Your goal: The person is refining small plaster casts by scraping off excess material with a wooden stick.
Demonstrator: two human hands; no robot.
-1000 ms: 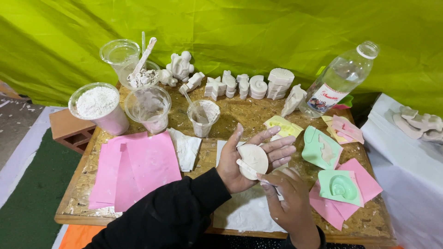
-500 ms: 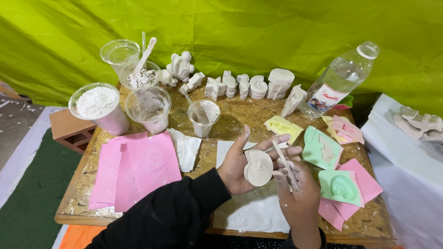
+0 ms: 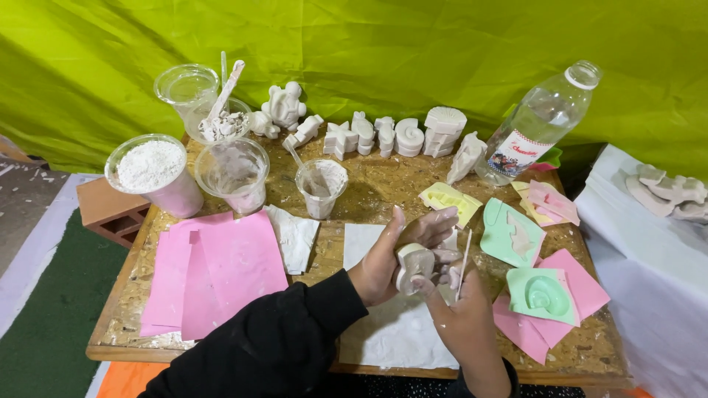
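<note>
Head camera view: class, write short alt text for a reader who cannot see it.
Two hands, left hand and right hand, hold a small white plaster cast over a wooden table; the right also grips a thin stick. Around them lie pink sheets, green moulds, cups and a water bottle.

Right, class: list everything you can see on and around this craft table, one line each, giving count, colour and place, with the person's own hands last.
Plaster figures: about ten, white, back row.
Plastic cups: five, clear, back left, one full of white powder.
Bottle: one, clear, back right.
Paper sheets: several, pink, front left.
Moulds: green, yellow and pink, on the right.
Brick: one, orange, left edge.
Table: one, chipboard.
Left hand: its grip on a white cast.
Right hand: holds a thin stick and touches the cast.
</note>
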